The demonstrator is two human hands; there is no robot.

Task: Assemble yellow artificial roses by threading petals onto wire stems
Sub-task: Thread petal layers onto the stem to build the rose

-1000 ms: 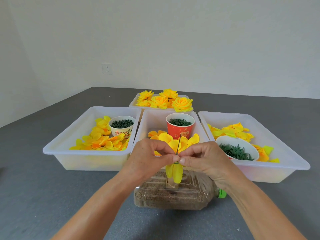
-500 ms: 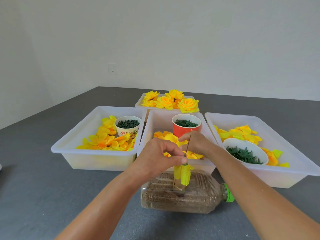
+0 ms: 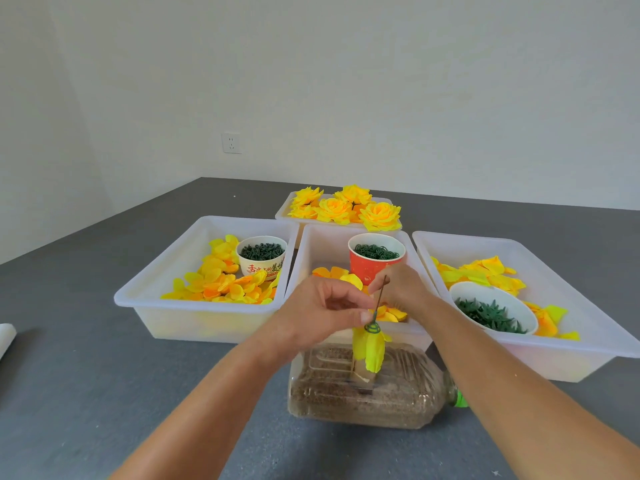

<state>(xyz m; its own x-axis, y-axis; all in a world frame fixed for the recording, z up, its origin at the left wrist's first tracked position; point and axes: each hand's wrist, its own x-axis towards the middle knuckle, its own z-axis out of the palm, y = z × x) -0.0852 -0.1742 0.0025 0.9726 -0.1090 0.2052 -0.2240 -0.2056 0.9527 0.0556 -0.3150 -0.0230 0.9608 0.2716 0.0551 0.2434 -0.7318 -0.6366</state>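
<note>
Four trays (image 3: 207, 315), two cups (image 3: 375, 259), one bowl (image 3: 491, 292).

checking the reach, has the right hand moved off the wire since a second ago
Yes. The right hand has left its pinch at the wire stem and moved away from the person, toward the red cup in the middle bin.

We're in a bare room set up as a handcraft workstation: plain white walls, a wall socket (image 3: 231, 143), a grey table (image 3: 86, 393) lined with sorting trays (image 3: 145, 296) of petals and finished roses (image 3: 346, 207).
</note>
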